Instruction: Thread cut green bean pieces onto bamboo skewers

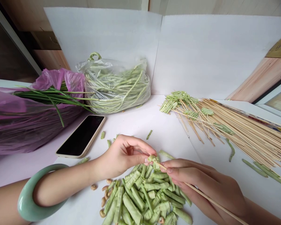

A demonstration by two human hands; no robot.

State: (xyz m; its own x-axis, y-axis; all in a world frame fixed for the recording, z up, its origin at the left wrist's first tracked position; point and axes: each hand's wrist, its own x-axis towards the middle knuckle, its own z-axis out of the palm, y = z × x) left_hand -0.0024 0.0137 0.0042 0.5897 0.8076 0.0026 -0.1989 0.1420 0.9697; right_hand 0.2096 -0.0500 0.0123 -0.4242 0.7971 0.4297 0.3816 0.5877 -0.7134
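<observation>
My left hand [128, 154] pinches a small piece of green bean [152, 158] between thumb and fingertips. A thin wooden skewer [208, 198] lies in my right hand [201, 181], whose fingers are closed round it near its tip. The skewer's tip meets the bean piece, but how far it goes in is hard to see. Below both hands spreads a pile of cut green bean pieces [133, 206], with several cashew-like nuts [103, 201] at its left side.
Bare skewers [248, 131] and skewered beans [178, 100] lie at the right. A clear bag of long beans [117, 87] stands at the back, beside a purple bag [25, 125] with green stalks. A phone [81, 136] lies left of centre. Loose beans [255, 168] lie at the right.
</observation>
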